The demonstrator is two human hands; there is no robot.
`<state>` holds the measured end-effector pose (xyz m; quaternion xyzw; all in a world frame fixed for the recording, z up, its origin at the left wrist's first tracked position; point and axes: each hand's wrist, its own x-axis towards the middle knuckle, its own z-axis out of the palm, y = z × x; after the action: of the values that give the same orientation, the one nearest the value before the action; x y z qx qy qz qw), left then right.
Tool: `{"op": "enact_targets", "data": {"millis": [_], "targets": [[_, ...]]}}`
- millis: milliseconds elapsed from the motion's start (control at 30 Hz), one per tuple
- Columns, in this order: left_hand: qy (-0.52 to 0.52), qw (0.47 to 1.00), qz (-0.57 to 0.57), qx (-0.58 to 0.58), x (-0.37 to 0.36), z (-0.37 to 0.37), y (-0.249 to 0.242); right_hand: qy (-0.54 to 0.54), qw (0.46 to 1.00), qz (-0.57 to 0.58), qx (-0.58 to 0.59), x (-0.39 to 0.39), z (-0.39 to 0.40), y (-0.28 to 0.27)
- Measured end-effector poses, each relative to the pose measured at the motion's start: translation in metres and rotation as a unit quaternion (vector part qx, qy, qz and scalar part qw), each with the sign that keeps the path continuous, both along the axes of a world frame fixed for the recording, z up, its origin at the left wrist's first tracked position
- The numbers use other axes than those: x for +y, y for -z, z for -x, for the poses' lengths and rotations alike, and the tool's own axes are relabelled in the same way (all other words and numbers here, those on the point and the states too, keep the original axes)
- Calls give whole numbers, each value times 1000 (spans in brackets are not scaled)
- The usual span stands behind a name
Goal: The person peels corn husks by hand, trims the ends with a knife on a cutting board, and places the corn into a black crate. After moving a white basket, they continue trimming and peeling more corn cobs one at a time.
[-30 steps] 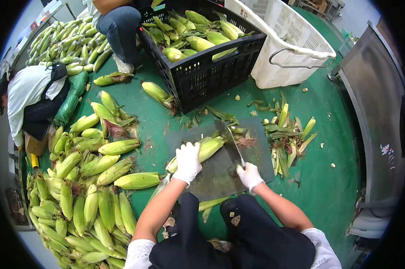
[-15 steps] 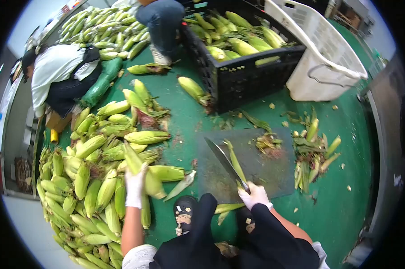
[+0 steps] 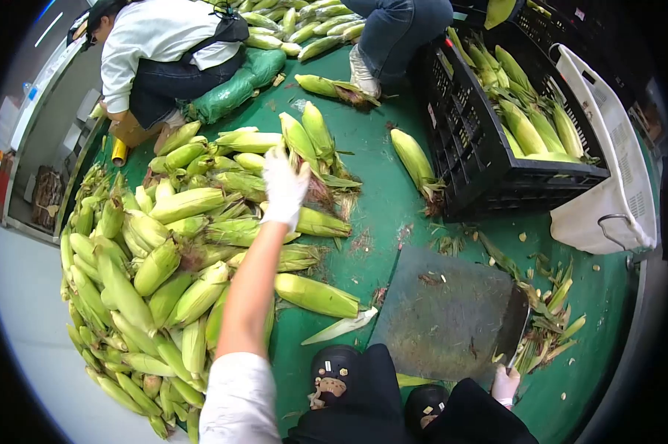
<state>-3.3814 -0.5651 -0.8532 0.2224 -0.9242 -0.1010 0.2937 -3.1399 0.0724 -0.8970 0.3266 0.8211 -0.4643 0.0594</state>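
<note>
My left hand (image 3: 284,189), in a white glove, reaches over the right edge of a heap of green-husked corn (image 3: 186,207). Its thumb stands apart from the fingers at the stem end of an upright ear of corn (image 3: 297,137); the grip is partly hidden. Low on the right, my gloved right hand (image 3: 505,385) is closed round the handle of a knife (image 3: 515,322). The blade lies along the right edge of a dark cutting board (image 3: 445,311), beside a pile of husk scraps and trimmed ends (image 3: 552,318). A few bits remain on the board.
A black crate (image 3: 489,170) of corn stands at the upper right, with a white basket (image 3: 600,163) beside it. Two people crouch at the back, one in a white top (image 3: 156,37). A loose ear (image 3: 415,159) lies near the crate. My shoes (image 3: 334,374) are by the board.
My left hand has let go of its ear and moved up to other ears. The knife has swept right, and the scraps on the board have joined the pile beside it. The view has shifted.
</note>
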Motion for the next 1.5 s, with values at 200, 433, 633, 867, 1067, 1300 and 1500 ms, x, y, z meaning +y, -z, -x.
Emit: {"op": "enact_targets", "data": {"millis": [200,433,633,867,1067,1300,1500], "targets": [[-185,935,-258,-159,-7,70,76,2,1000,-16,-9,0,-5,-14],[93,646,-758,-4,19,2,58,22,999,44,-15,-20,0,-30],[179,546,-795,-194,159,-145,-5,-57,998,-10,33,-30,-4,-22],[294,815,-341,-364,282,-178,40,-194,940,-144,241,-57,41,-111],[322,809,-393,-295,275,-202,57,-147,924,-92,342,-59,1,-99],[251,763,-553,-221,290,-224,65,-151,982,-68,-88,-30,-35,-28],[28,535,-834,-130,296,-242,74,-204,944,-257,39,-18,23,-63]]}}
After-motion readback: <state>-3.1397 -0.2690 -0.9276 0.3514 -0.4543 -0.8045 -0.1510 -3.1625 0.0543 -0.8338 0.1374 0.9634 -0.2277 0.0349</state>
